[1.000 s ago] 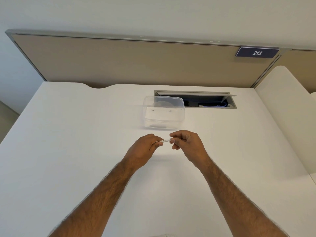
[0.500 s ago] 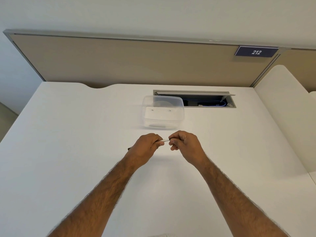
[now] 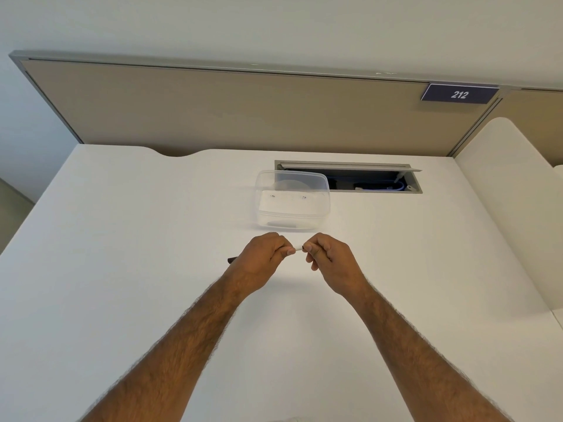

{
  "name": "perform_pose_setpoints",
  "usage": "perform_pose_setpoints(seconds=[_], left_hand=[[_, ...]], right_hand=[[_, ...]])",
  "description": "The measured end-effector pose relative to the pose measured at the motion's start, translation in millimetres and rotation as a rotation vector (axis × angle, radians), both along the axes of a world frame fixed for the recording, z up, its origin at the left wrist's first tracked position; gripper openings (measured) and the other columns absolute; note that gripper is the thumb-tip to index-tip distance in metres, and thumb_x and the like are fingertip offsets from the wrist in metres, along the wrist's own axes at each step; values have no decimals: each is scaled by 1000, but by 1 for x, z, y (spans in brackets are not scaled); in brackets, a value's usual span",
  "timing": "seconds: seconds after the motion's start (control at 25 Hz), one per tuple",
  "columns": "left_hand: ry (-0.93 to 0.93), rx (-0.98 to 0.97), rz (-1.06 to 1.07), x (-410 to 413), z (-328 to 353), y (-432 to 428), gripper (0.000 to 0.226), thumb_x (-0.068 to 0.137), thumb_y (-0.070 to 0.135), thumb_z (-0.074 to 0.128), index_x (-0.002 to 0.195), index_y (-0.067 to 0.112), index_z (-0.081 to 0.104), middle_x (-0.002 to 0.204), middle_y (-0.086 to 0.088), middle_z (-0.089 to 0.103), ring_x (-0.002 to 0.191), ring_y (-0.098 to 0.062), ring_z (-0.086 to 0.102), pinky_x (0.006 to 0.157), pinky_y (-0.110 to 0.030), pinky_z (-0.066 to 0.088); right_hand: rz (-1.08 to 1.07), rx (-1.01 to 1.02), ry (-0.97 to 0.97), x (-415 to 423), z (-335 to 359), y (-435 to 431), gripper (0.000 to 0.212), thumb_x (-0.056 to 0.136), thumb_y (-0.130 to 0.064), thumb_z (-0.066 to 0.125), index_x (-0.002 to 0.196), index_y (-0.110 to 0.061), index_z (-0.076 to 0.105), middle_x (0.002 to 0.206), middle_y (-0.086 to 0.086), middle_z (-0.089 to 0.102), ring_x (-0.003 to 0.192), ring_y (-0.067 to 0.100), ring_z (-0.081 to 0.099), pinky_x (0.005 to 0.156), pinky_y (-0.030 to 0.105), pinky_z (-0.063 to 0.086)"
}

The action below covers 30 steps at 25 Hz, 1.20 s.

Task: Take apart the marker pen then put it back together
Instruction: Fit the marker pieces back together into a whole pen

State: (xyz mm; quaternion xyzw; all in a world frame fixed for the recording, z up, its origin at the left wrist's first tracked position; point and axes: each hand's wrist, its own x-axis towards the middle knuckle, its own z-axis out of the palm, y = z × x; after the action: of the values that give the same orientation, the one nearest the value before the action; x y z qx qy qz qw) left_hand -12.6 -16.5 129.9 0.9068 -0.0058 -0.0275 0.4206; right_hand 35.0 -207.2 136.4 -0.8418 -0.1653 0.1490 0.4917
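Note:
I hold a marker pen [image 3: 298, 247] level above the white desk [image 3: 152, 239], between both hands. Only a short white stretch of its barrel shows in the gap between them. A dark end [image 3: 232, 259] of the pen sticks out to the left of my left hand [image 3: 259, 260], which is closed around the barrel. My right hand [image 3: 327, 260] pinches the pen's right end with its fingertips; that end is hidden under the fingers, so I cannot tell whether a cap is on it.
A clear plastic container [image 3: 292, 201] stands just beyond my hands. Behind it an open cable hatch [image 3: 365, 178] is set into the desk. A beige partition [image 3: 243, 111] with a "212" sign [image 3: 459, 94] closes the far edge. Another desk surface [image 3: 511, 193] rises at right.
The pen's dark left end has come into view beyond my left hand, and the white stretch between my hands has grown shorter. Both hands stay where they were.

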Motion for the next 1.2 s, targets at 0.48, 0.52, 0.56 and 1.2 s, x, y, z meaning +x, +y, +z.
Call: perform_pose_setpoints(seconds=[0.48, 0.52, 0.56, 1.2], left_hand=[[-54, 9, 1, 3, 13, -12, 9, 96, 28, 63, 90, 24, 59, 86, 8, 61, 80, -14, 55, 70, -33, 47], [-34, -13, -22, 3, 13, -11, 9, 98, 31, 61, 96, 22, 64, 90, 7, 64, 84, -14, 57, 74, -31, 48], [-22, -17, -46, 3, 13, -9, 16, 100, 33, 57, 100, 21, 67, 91, 7, 65, 86, -13, 59, 76, -30, 49], [-65, 2, -49, 8, 17, -10, 15, 101, 33, 56, 102, 24, 69, 89, 11, 58, 83, -5, 54, 74, -22, 44]], right_hand=[[-41, 83, 14, -1, 6, 6, 32, 102, -22, 54, 76, -4, 60, 63, -6, 58, 55, 3, 52, 56, 24, 45], [-40, 86, 11, -1, 7, 6, 32, 102, -22, 54, 76, -6, 60, 63, -6, 58, 55, 2, 52, 55, 23, 45], [-36, 87, 14, -1, 8, 5, 31, 102, -22, 54, 75, -7, 61, 64, -7, 58, 55, 1, 52, 55, 21, 45], [-39, 107, 59, 0, 11, 7, 37, 103, -29, 52, 76, -5, 59, 60, 5, 59, 53, 10, 48, 54, 25, 42]])
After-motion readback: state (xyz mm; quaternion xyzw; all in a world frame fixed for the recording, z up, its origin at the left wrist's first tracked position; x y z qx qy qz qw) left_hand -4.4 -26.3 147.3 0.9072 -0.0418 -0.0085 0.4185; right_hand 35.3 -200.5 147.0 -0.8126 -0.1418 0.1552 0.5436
